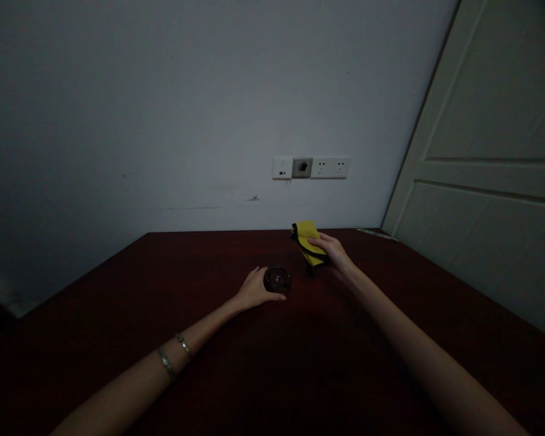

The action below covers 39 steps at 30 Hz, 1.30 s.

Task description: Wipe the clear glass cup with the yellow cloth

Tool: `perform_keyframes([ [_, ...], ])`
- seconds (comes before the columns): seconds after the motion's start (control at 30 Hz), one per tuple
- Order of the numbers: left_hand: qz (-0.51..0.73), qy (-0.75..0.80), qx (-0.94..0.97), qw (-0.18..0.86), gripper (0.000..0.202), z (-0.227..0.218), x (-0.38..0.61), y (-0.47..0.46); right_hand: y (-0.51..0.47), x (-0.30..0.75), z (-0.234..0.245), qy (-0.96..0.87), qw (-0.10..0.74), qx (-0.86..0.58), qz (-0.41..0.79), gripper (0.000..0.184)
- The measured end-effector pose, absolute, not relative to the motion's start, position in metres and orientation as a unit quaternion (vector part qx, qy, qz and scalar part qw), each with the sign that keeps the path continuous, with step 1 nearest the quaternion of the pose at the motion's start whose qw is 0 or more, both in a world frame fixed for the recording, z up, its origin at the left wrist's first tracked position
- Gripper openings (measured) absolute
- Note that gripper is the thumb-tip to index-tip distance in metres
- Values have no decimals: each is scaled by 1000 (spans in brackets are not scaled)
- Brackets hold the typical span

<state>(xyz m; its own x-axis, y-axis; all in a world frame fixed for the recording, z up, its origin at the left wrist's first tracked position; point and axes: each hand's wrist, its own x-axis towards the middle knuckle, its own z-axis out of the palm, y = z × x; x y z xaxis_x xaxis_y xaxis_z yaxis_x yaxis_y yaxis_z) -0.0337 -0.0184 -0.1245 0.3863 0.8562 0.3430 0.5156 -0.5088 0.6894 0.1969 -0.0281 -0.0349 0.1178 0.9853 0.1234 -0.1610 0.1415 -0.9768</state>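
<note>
A small round dark glass dish, like an ashtray (277,278), sits on the dark red table (163,363). My left hand (254,292) curls around its left side, fingers wrapped against the rim. My right hand (333,251) is raised a little above the table to the right of the dish and grips a folded yellow cloth (307,239) with a dark edge. Two bracelets (175,355) circle my left wrist.
A white wall stands behind the table, with a strip of sockets and a switch (311,168) just above the table's far edge. A pale door (490,181) stands at the right. The room is dim.
</note>
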Motion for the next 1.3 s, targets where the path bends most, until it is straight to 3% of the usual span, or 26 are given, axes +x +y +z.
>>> perform_keyframes([
  [0.37, 375, 443, 786, 213, 63, -123, -30, -20, -17, 187, -54, -495, 565, -495, 437, 32],
  [0.57, 359, 466, 742, 322, 66, -120, -32, -21, -12, 190, -58, -544, 551, -511, 373, 36],
  [0.77, 465, 421, 683, 375, 73, -124, -28, -11, -18, 188, -44, -665, 536, -474, 215, 42],
  [0.93, 515, 395, 668, 365, 72, -128, -11, -4, -24, 186, -38, -855, 397, -326, -67, 49],
  [1.13, 545, 371, 627, 414, 67, -123, 8, -3, -20, 193, -45, -930, 236, -213, -183, 39],
  [1.3, 542, 352, 622, 443, 78, -125, 8, -3, -16, 194, -52, -947, 151, -119, -258, 32],
])
